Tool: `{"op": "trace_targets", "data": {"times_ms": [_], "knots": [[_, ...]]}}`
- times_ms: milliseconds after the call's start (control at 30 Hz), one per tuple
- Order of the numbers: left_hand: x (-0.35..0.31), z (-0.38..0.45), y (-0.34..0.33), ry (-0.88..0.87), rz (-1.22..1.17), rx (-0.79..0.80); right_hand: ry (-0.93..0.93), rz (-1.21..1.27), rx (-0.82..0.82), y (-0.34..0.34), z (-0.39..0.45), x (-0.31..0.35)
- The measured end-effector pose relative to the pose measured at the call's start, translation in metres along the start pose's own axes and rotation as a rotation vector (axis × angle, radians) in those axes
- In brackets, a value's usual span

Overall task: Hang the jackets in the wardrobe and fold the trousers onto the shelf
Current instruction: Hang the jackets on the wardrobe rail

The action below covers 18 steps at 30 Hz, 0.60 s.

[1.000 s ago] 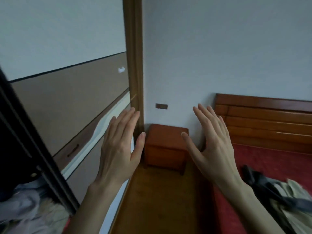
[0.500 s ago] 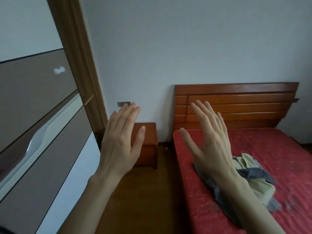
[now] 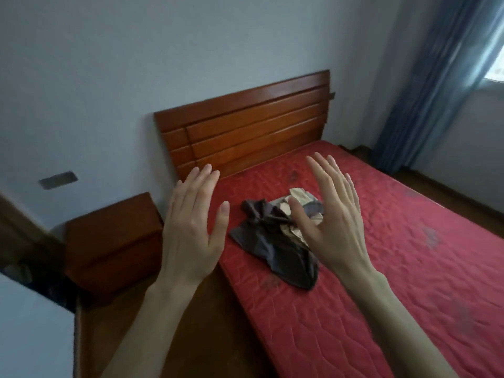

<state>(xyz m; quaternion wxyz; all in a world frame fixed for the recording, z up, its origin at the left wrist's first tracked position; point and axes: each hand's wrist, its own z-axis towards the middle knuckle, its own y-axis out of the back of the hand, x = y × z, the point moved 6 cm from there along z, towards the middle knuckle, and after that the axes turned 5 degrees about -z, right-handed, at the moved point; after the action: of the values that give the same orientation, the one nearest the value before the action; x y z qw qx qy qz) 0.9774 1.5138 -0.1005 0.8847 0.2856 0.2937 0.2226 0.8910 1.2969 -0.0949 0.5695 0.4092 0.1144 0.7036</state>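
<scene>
A crumpled heap of soft clothing (image 3: 275, 236) — dark grey-brown cloth tangled with a pale beige garment — lies on the red quilted mattress (image 3: 395, 268), toward its near-left edge and well short of the slatted wooden headboard (image 3: 245, 126). Which piece is a jacket and which trousers cannot be told from the heap. It will likely handle as light, limp fabric: nothing stiff or fragile, but prone to drag its neighbour along where the two are knotted together. The sensible hold is probably a firm pinch on a collar or waistband once one is found, lifting one garment clear and shaking it loose from the other.

The left hand (image 3: 191, 227) is raised above the mattress's left edge, fingers straight and close together, thumb apart, holding nothing. The right hand (image 3: 332, 222) is raised in front of the heap, fingers spread and straight, also empty; whether it is near the cloth or well above it is hard to judge.

Against the earlier frames, the view has swung right — the wardrobe's sliding door is gone from sight, the reddish wooden bedside cabinet (image 3: 114, 241) has moved to the left, and a blue curtain (image 3: 436, 85) now shows. The hands keep much the same open pose.
</scene>
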Motion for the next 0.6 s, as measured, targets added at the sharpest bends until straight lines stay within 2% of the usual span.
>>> {"op": "trace_targets", "data": {"times_ms": [233, 433, 600], "knots": [[-0.026, 0.036, -0.090, -0.174, -0.235, 0.140, -0.246, -0.162, -0.165, 0.034, -0.029, -0.068], [-0.052, 0.055, -0.156, -0.333, -0.416, 0.271, -0.455, -0.351, -0.284, 0.060, -0.062, -0.087], [-0.107, 0.045, -0.207, -0.457, -0.623, 0.352, -0.601, -0.508, -0.369, 0.094, -0.110, -0.096]]}}
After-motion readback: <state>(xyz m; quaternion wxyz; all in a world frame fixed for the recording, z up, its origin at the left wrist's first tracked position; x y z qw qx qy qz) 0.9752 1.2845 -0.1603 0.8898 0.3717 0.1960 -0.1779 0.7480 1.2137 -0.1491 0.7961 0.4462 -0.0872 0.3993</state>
